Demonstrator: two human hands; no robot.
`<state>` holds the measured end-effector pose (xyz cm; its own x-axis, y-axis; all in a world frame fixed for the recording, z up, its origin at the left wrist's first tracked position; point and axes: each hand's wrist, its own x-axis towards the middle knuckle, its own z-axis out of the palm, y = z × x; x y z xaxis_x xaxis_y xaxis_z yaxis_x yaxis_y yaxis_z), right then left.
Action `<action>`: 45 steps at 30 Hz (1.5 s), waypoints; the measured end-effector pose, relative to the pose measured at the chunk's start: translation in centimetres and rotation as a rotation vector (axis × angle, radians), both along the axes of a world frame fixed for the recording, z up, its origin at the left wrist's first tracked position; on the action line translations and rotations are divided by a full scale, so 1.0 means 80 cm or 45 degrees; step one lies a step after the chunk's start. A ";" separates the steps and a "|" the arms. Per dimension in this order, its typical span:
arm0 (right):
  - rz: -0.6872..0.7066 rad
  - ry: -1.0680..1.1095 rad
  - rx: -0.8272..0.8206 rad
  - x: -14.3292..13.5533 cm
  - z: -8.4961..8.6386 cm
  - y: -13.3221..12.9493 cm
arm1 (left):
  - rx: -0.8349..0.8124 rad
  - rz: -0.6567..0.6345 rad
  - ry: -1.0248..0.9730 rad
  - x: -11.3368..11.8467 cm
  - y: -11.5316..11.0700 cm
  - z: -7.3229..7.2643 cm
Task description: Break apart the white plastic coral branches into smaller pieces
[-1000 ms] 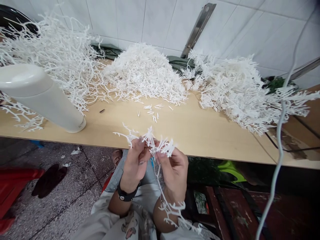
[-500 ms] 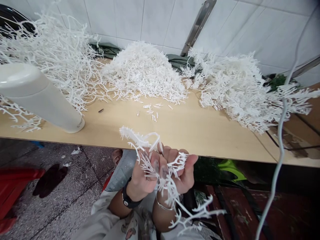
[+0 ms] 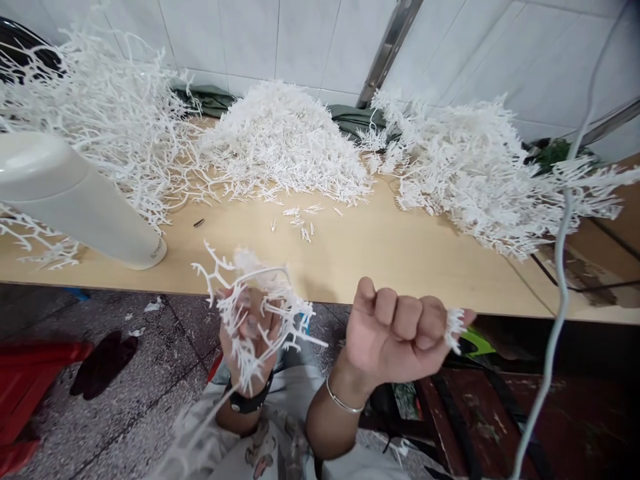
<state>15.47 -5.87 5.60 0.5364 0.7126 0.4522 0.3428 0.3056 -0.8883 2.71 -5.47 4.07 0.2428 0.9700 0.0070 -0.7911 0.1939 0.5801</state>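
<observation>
My left hand (image 3: pixel 249 327), with a black band at its wrist, is closed on white branched plastic sprigs (image 3: pixel 280 303). They hide many of its fingers, and a blurred stem trails down across the forearm. To the right, apart from it, my right hand (image 3: pixel 395 330) is curled with its knuckles up. A small white branched tip (image 3: pixel 454 329) shows between its thumb and curled forefinger. Both hands are at the table's front edge. Beyond them lie a few tiny white plastic bits (image 3: pixel 300 223) and a heap of short white pieces (image 3: pixel 290 143).
Tangled white branches (image 3: pixel 110 113) fill the table's left, behind a leaning white bottle (image 3: pixel 85 200). Another white sprig pile (image 3: pixel 465 173) lies on the right. A white cable (image 3: pixel 560 287) hangs in front there. A red stool (image 3: pixel 40 380) stands on the floor at left.
My hands were together on the white sprigs and have moved apart. The left went left with the sprigs; the right went right with a small tip.
</observation>
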 end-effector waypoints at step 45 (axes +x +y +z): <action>0.671 0.588 -0.020 -0.045 0.000 -0.018 | -0.097 -0.150 -0.295 0.028 0.007 0.013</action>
<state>11.86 -7.29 5.61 0.2519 0.9353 0.2486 -0.2611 0.3131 -0.9131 4.91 -4.92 5.14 0.3546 0.9350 0.0036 -0.8705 0.3288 0.3662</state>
